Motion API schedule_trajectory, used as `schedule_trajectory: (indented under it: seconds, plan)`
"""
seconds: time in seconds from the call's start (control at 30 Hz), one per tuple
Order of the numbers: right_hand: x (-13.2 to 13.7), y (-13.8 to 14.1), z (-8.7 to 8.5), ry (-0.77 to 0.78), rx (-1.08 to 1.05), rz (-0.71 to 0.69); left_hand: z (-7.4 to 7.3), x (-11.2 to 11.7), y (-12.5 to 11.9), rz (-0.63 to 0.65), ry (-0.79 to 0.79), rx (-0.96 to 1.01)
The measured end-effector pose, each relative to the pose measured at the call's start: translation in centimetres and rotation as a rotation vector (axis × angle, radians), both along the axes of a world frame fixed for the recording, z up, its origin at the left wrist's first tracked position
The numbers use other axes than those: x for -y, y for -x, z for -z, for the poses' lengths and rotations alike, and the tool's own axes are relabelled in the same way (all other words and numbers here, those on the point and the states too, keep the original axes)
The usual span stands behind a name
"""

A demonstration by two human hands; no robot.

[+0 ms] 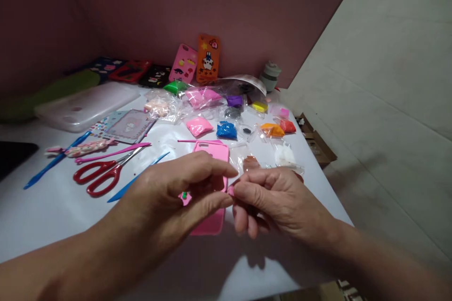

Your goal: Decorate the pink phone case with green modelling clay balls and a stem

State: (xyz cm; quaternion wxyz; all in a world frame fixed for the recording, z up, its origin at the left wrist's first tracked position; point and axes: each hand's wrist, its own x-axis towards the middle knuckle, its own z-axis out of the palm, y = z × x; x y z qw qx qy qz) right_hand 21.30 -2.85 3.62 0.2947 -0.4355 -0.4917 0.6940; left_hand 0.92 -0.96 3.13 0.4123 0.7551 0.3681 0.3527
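Between the thumb and index finger of my right hand (278,200) is a small pink bit of modelling clay (230,191). My left hand (176,186) is beside it, thumb and index finger apart on either side of a gap, with nothing visible held. Beneath both hands lies a pink phone case (212,224), partly covered by my left hand. A small pink and green decoration (185,197) shows on the case past my left thumb. A bag with brown clay (250,162) lies just behind my right hand.
Red-handled scissors (108,169), a blue tool (136,178) and a pink tool (113,153) lie left. Several clay bags, including a blue one (226,130) and an orange one (271,129), spread behind. Decorated cases, one orange (208,59), lean on the wall. A bottle (270,76) stands back right.
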Motion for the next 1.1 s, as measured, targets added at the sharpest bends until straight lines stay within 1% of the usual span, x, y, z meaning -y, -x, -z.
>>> schedule_trajectory:
  seconds: [0.07, 0.13, 0.23, 0.33, 0.47, 0.53, 0.57, 0.6, 0.63, 0.67, 0.7, 0.73, 0.77, 0.8, 0.83, 0.87, 0.97, 1.03, 1.1]
  plan:
    - [0.1, 0.0, 0.4, 0.033, -0.029, -0.007, 0.5, 0.1, 0.2, 0.005, -0.211, -0.025]
    - [0.2, 0.0, 0.8, 0.066, -0.057, -0.007, 0.7, 0.2, 0.3, 0.006, -0.312, -0.082]
    - [0.3, 0.0, 0.9, 0.074, -0.065, -0.011, 0.5, 0.5, 0.4, -0.004, -0.373, -0.209]
    - [0.5, 0.1, 0.6, 0.033, -0.036, -0.035, 0.2, 0.7, 0.3, 0.022, -0.459, -0.264]
    - [0.7, 0.1, 0.1, -0.072, 0.023, -0.04, 0.4, 0.7, 0.2, 0.106, -0.581, -0.322]
    - [0.9, 0.0, 0.1, -0.154, 0.051, -0.033, 0.4, 0.6, 0.1, 0.083, -0.592, -0.33]
    - [1.0, -0.1, 0.1, -0.213, 0.07, -0.035, 0.4, 0.6, 0.0, 0.075, -0.57, -0.319]
    - [1.1, -0.2, 0.1, -0.292, 0.093, -0.041, 0.3, 0.5, -0.1, 0.065, -0.523, -0.29]
    - [1.1, -0.3, 0.1, -0.387, 0.121, -0.041, 0.1, 0.4, -0.1, 0.057, -0.443, -0.248]
    - [1.2, -0.4, 0.2, -0.491, 0.151, -0.034, -0.2, 0.3, 0.0, 0.053, -0.319, -0.197]
    - [1.2, -0.5, 0.2, -0.58, 0.179, -0.017, -0.5, 0.1, 0.1, 0.061, -0.158, -0.145]
    - [1.2, -0.6, 0.2, -0.635, 0.194, 0.007, -0.8, -0.1, 0.2, 0.073, 0.027, -0.092]
    - [1.1, -0.6, 0.2, -0.646, 0.191, 0.036, -1.1, -0.3, 0.4, 0.088, 0.214, -0.046]
    - [0.9, -0.7, 0.2, -0.609, 0.173, 0.066, -1.3, -0.6, 0.7, 0.105, 0.379, -0.007]
    - [0.7, -0.7, 0.3, -0.534, 0.144, 0.095, -1.4, -0.8, 0.9, 0.129, 0.513, 0.031]
    - [0.5, -0.7, 0.4, -0.438, 0.108, 0.123, -1.5, -1.1, 1.1, 0.149, 0.61, 0.073]
    - [-0.2, -0.7, 0.9, -0.166, 0.0, 0.208, -1.2, -1.7, 1.4, 0.19, 0.787, 0.22]
    - [-0.6, -0.7, 1.3, -0.029, -0.094, 0.23, -0.9, -2.1, 1.3, 0.222, 0.887, 0.335]
    - [-0.9, -0.7, 1.6, 0.071, -0.218, 0.224, -0.6, -2.3, 1.1, 0.24, 0.968, 0.419]
